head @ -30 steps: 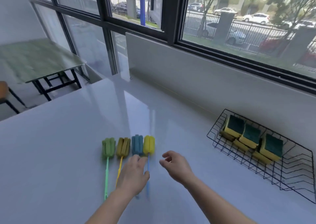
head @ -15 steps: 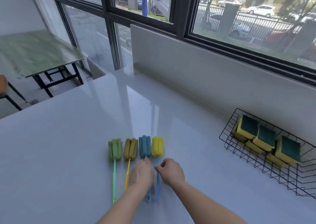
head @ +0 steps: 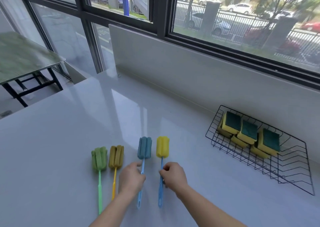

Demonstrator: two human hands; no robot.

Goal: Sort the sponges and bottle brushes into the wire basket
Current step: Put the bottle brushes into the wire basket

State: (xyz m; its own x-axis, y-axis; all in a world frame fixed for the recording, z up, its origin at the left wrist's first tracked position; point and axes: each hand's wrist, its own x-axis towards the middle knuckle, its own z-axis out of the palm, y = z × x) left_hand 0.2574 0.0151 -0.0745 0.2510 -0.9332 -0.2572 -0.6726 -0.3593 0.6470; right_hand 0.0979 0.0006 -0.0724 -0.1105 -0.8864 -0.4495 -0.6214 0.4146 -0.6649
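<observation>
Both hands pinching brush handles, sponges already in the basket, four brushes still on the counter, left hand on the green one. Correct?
Not quite. The head view shows the left hand on the blue-headed brush, not the green brush. The rest holds: right hand on the yellow-headed brush, sponges in the wire basket.

Four bottle brushes point(head: 119, 164) lie on the counter, one each with a green, ochre, blue and yellow head. One wire basket point(head: 292, 173) holds about six sponges point(head: 249, 135).
</observation>
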